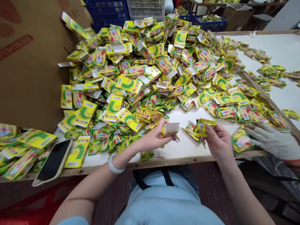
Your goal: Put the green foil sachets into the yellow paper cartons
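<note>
My left hand (153, 137) is closed round a small yellow-green carton (170, 129) whose white flap stands open toward the right. My right hand (217, 142) pinches a few yellow-green sachets (202, 126) just right of that carton, above the white table (185, 147). A big heap of flat and part-folded cartons (145, 65) covers the table behind both hands. Loose sachets (150, 109) lie in a pile in front of the heap, close to my left hand.
A phone (53, 162) lies at the table's front left edge among cartons. Another person's gloved hand (272, 140) rests on sachets at the right. A large cardboard box (25, 62) stands at the left. Blue and white crates (124, 9) stand behind.
</note>
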Demonstrator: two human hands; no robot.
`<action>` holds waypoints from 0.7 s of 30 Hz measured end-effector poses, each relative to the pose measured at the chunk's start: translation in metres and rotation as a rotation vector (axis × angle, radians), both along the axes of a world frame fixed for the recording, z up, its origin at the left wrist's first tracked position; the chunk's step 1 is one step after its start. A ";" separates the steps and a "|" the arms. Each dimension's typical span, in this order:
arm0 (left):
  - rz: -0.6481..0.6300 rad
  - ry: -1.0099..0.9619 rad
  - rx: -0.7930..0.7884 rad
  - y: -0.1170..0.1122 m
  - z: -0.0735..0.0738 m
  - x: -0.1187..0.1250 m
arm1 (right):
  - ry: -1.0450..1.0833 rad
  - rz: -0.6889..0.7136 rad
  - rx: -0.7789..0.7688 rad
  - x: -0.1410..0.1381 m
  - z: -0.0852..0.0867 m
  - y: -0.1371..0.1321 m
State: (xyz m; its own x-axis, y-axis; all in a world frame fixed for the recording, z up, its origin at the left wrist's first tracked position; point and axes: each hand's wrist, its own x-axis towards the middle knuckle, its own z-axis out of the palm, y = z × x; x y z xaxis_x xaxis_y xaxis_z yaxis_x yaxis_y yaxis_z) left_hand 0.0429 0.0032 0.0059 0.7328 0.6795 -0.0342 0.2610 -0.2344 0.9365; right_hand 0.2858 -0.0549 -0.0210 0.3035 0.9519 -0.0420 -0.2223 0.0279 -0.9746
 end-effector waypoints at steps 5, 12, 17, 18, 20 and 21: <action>0.047 -0.337 -0.502 -0.031 -0.004 0.019 | -0.319 0.006 0.327 -0.036 0.023 -0.015; 0.126 -0.165 -0.382 -0.042 -0.005 0.017 | -0.923 0.434 0.439 -0.030 0.052 -0.014; 0.051 0.002 -0.189 -0.042 -0.002 0.019 | -0.973 0.715 0.254 -0.024 0.066 -0.014; 0.047 -0.003 -0.202 -0.042 -0.002 0.018 | -0.932 0.722 0.251 -0.023 0.066 -0.015; 0.046 -0.004 -0.274 -0.043 0.000 0.016 | -0.833 0.668 0.267 -0.022 0.061 -0.018; 0.040 0.002 -0.315 -0.044 0.002 0.014 | -0.797 0.624 0.285 -0.021 0.057 -0.020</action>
State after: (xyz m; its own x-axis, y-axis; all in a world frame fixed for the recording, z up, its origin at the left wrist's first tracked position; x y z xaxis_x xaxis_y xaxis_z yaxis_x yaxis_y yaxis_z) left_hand 0.0571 -0.0412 0.0076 0.7056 0.6636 -0.2484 0.2656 0.0772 0.9610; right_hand 0.2653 -0.0753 0.0364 -0.4031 0.8921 0.2041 0.4267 0.3805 -0.8205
